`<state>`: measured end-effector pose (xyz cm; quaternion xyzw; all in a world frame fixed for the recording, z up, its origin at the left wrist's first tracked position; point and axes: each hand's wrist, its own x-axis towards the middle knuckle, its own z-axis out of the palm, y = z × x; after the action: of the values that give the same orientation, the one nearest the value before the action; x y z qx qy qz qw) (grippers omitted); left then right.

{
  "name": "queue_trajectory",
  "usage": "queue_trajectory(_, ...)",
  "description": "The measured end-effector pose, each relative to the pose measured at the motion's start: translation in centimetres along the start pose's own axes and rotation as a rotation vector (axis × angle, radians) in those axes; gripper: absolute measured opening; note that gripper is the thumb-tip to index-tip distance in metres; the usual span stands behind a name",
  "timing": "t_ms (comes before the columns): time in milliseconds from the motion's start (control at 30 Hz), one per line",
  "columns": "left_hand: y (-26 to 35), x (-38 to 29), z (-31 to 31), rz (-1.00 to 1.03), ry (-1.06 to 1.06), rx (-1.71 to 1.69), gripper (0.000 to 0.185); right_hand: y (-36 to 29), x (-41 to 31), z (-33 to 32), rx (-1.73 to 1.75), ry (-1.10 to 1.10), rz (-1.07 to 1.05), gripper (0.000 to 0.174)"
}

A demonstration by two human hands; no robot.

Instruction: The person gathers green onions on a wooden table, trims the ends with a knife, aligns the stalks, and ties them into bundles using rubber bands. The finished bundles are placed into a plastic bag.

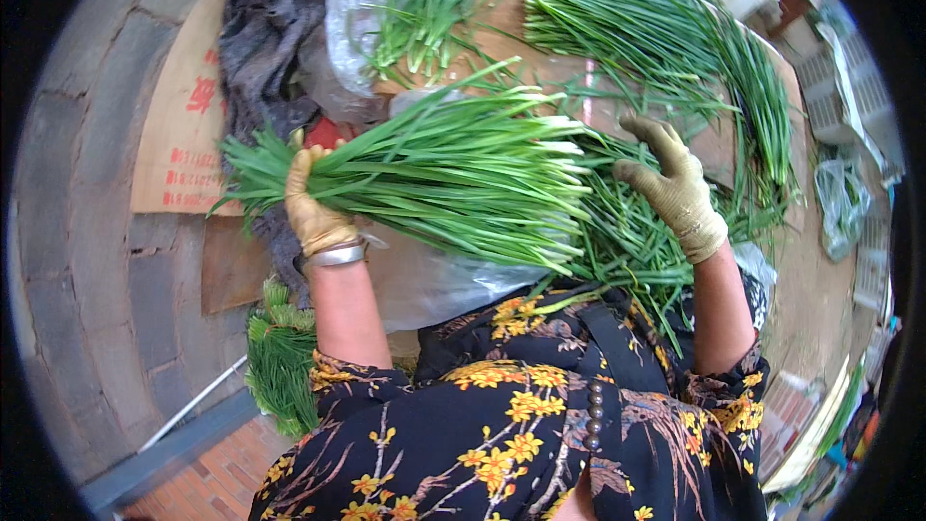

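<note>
A thick bunch of green Chinese chives (434,181) lies across the space before me, its pale cut ends to the right. My left hand (311,195), in a yellowish glove, grips the bunch near its leafy end. Off the pale ends, to the right, my gloved right hand (669,181) has thumb and fingers apart with nothing between them. Below and around that hand is a heap of loose chive leaves (629,231). Clear plastic sheeting (441,289) shows under the held bunch.
More chives (622,29) lie in a neat row at the back right. A smaller pile (427,22) rests at the back beside dark cloth (264,36). Printed cardboard (181,137) is on the left. Bundled chives (282,369) stand low left; white plastic crates (846,87) line the right.
</note>
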<state>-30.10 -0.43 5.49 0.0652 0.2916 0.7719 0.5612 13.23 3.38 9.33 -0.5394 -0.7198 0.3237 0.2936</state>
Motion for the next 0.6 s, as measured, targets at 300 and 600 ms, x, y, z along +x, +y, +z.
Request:
queue_trajectory(300, -0.6, -4.6, 11.6, -0.160, -0.092, 0.351, 0.031, -15.4, 7.9, 6.0, -0.191, -0.446, -0.429, 0.106)
queue_trajectory(600, -6.6, -3.3, 20.5, -0.168, -0.557, 0.378, 0.041, -13.6, 4.5, 7.6, 0.098, 0.089, -0.545, 0.106)
